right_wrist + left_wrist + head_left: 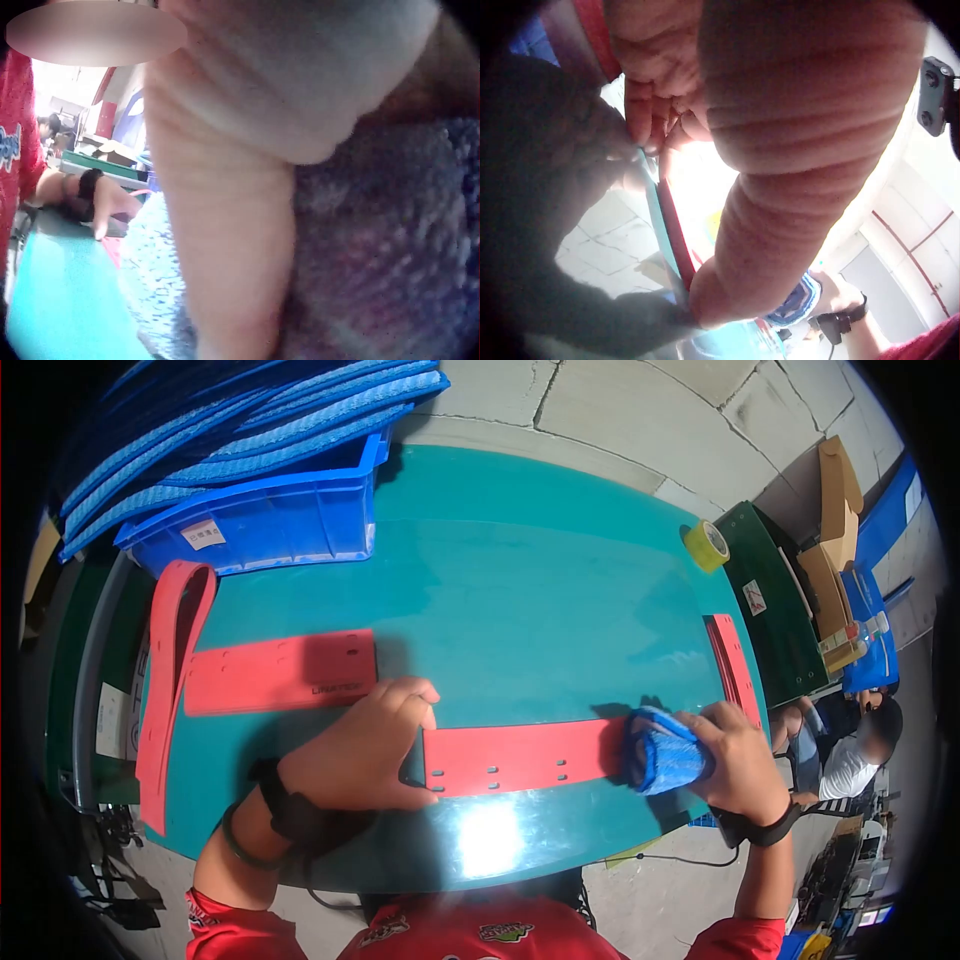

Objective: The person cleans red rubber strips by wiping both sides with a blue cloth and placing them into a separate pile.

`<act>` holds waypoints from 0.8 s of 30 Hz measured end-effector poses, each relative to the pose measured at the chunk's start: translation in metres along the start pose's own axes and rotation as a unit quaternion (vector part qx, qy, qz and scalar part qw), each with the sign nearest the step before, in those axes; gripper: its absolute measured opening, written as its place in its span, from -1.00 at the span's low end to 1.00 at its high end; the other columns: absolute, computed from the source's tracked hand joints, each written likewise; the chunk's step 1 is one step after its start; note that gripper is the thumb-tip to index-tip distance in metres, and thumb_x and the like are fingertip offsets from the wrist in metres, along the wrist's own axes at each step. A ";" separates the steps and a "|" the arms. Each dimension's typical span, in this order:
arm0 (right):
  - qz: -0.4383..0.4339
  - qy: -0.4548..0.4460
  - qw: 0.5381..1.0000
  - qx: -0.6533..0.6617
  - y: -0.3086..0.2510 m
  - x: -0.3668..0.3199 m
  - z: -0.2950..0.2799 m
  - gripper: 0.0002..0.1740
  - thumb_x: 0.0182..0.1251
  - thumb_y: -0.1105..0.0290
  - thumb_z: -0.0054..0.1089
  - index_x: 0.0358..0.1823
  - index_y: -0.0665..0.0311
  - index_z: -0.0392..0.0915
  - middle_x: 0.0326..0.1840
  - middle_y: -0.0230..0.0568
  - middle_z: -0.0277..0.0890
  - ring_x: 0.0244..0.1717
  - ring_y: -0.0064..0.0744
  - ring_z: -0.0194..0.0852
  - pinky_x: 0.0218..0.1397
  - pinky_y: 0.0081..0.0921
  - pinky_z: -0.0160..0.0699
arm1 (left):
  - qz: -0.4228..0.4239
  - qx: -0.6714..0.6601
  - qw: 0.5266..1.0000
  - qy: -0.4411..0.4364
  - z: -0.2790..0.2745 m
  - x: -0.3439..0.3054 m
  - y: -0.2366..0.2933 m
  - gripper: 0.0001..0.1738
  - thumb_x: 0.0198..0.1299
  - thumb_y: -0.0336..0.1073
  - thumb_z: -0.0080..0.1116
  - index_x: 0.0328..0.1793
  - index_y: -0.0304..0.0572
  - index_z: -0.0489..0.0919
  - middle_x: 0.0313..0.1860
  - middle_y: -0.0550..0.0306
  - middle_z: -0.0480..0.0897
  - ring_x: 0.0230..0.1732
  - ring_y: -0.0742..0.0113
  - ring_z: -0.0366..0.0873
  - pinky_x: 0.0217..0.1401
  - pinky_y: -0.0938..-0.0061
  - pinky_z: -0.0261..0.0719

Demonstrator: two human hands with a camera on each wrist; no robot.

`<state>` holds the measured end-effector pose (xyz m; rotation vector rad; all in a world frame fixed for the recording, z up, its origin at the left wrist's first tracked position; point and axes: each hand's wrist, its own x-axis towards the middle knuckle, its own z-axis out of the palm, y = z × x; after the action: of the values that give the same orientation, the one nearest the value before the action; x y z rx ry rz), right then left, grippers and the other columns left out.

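Note:
A flat red strip (525, 755) with several slotted holes lies across the green table in front of me. My left hand (360, 750) holds its left end, with the thumb at the near corner and the fingers at the far corner. In my right hand (745, 765) is a folded blue cloth (668, 755), gripped and resting over the strip's right end, which it hides. The right wrist view shows the cloth's fuzzy weave (390, 247) close up under the palm. The left wrist view shows the strip's edge (676, 232) between thumb and fingers.
Left of the strip lie another red strip (270, 675) with dark lettering and a looped red band (160, 710). A blue bin (270, 525) with blue cloths stands at the back left. At the right are more red strips (738, 660) and a yellow tape roll (707, 546).

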<state>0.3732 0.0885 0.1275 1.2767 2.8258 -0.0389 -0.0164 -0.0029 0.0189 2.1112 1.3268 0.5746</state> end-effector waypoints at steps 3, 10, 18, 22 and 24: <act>0.026 0.057 0.994 -0.092 0.000 -0.001 -0.006 -0.26 -0.27 0.48 0.48 0.16 0.14 0.62 -0.15 -0.08 0.49 -0.10 0.00 0.54 -0.07 -0.18 0.55 | 0.002 0.004 1.000 0.004 0.000 -0.001 -0.001 -0.20 -0.16 -0.08 0.63 0.14 -0.17 0.38 0.34 -0.18 0.32 0.41 -0.19 0.27 0.45 0.08 0.33; -0.081 0.012 0.996 0.017 -0.038 0.019 0.005 -0.22 -0.30 0.46 0.46 0.18 0.15 0.61 -0.18 -0.09 0.49 -0.12 -0.01 0.53 -0.04 -0.20 0.57 | 0.005 -0.004 1.000 0.015 0.002 -0.003 0.001 -0.18 -0.16 -0.09 0.64 0.17 -0.14 0.36 0.34 -0.16 0.32 0.40 -0.18 0.28 0.47 0.11 0.31; 0.041 0.042 0.996 -0.071 0.021 -0.005 -0.008 -0.25 -0.27 0.44 0.56 0.15 0.13 0.63 -0.15 -0.07 0.51 -0.12 0.02 0.58 -0.04 -0.18 0.61 | 0.008 0.002 1.000 0.013 0.001 -0.003 -0.003 -0.16 -0.17 -0.08 0.65 0.18 -0.12 0.36 0.34 -0.16 0.32 0.40 -0.19 0.28 0.46 0.11 0.33; 0.191 0.099 0.870 0.443 0.030 -0.018 0.001 -0.03 -0.17 0.27 0.72 0.31 0.44 0.40 0.10 -0.14 0.59 0.09 -0.28 0.60 0.22 -0.29 0.57 | 0.018 0.006 1.000 0.018 0.001 -0.002 -0.002 -0.16 -0.17 -0.08 0.65 0.18 -0.12 0.36 0.35 -0.16 0.32 0.42 -0.19 0.27 0.46 0.11 0.33; 0.197 0.116 0.761 0.607 0.031 -0.030 0.027 -0.02 0.04 0.12 0.59 0.43 0.37 0.26 0.21 -0.15 0.50 0.15 -0.27 0.55 0.26 -0.29 0.55 | 0.025 0.010 0.999 0.021 0.002 -0.002 -0.001 -0.16 -0.17 -0.09 0.66 0.18 -0.11 0.36 0.35 -0.16 0.32 0.43 -0.19 0.27 0.46 0.11 0.33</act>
<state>0.4172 0.0859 0.1014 2.0603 2.4707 -2.0798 -0.0165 -0.0047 0.0169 2.1641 1.3118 0.6319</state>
